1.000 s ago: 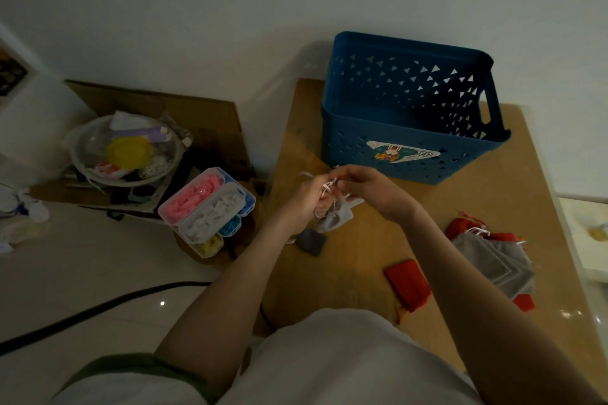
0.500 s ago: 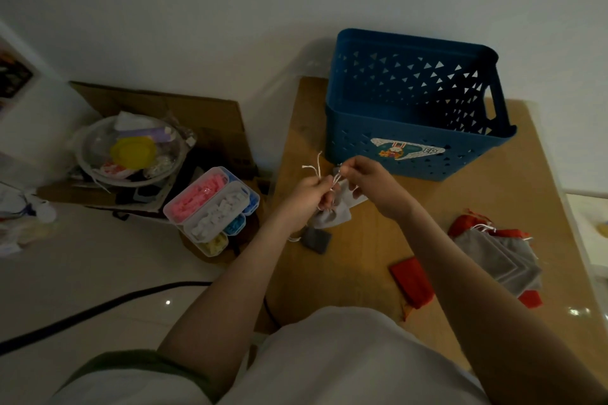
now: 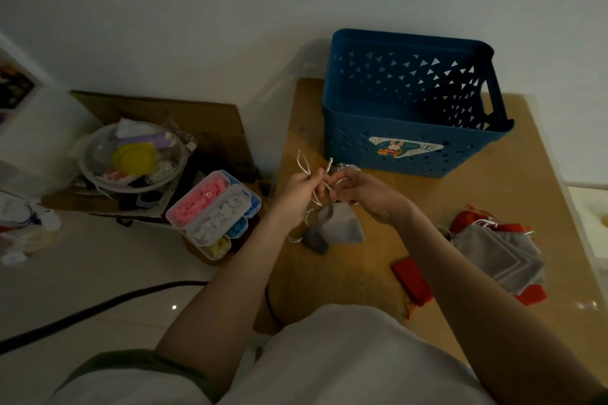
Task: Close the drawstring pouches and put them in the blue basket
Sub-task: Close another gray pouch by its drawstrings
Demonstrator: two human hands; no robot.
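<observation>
The left hand (image 3: 297, 194) and right hand (image 3: 368, 196) pinch the cords (image 3: 304, 163) of one grey pouch (image 3: 339, 223), apparently closing it. The blue basket (image 3: 362, 154) at 1 o'clock looks empty; the pouch pile (image 3: 500, 253) at 4 o'clock waits.

It looked like a home: a small wooden worktop (image 3: 368, 276) against a plain wall, household clutter and a cardboard box (image 3: 184, 122) on the tiled floor (image 3: 98, 279).

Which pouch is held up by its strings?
The light grey pouch, hanging from strings pinched by the left hand and right hand; the other pouches lie on the table.
</observation>
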